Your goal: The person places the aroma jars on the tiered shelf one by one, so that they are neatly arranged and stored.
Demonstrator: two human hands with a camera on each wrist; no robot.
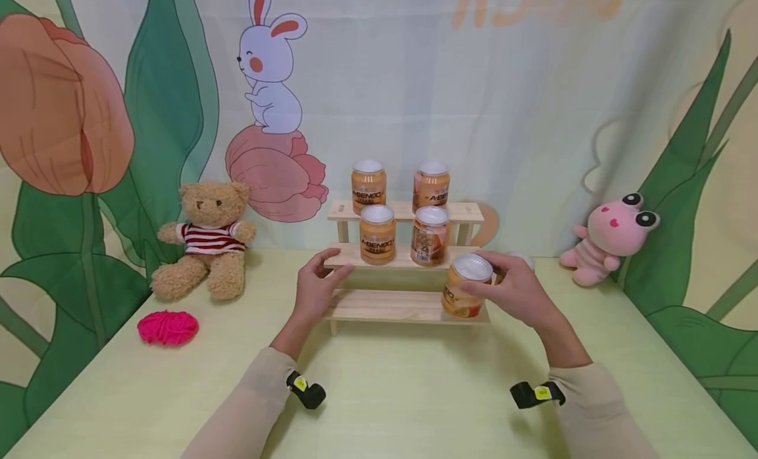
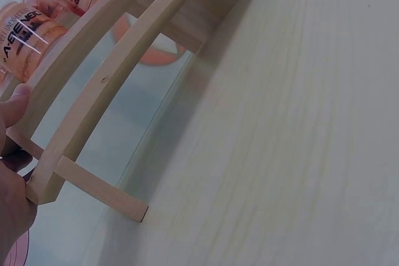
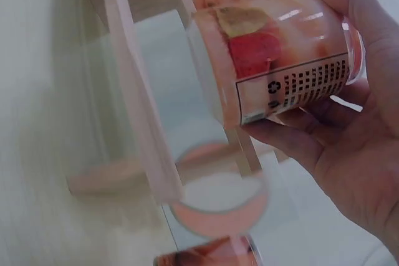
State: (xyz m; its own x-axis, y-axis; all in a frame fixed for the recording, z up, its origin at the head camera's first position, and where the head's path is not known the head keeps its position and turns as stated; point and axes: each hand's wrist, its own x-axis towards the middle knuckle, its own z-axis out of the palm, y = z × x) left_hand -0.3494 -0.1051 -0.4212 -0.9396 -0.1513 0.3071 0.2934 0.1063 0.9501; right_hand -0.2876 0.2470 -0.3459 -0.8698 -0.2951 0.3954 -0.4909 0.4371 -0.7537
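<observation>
A three-tier wooden stand [image 1: 379, 306] stands on the table. My right hand [image 1: 518, 285] grips an orange-labelled can [image 3: 280, 60] with a pale lid, just above the right end of the lowest tier. In the right wrist view a gap shows between its base and that tier. Thumb and fingers of my left hand [image 1: 316, 285] hold the left end of the middle tier. Two similar cans, a left one [image 1: 378, 235] and a right one [image 1: 431, 237], stand on the middle tier. Two more, a left can [image 1: 369, 186] and a right can [image 1: 431, 186], are on the top tier.
Another can [image 3: 209, 255] is partly visible beyond my right hand. At the left sit a teddy bear [image 1: 210, 239] in a striped shirt and a bundle of pink yarn [image 1: 168, 328]. A pink frog plush [image 1: 610, 239] leans at the right against the printed backdrop [image 1: 533, 117].
</observation>
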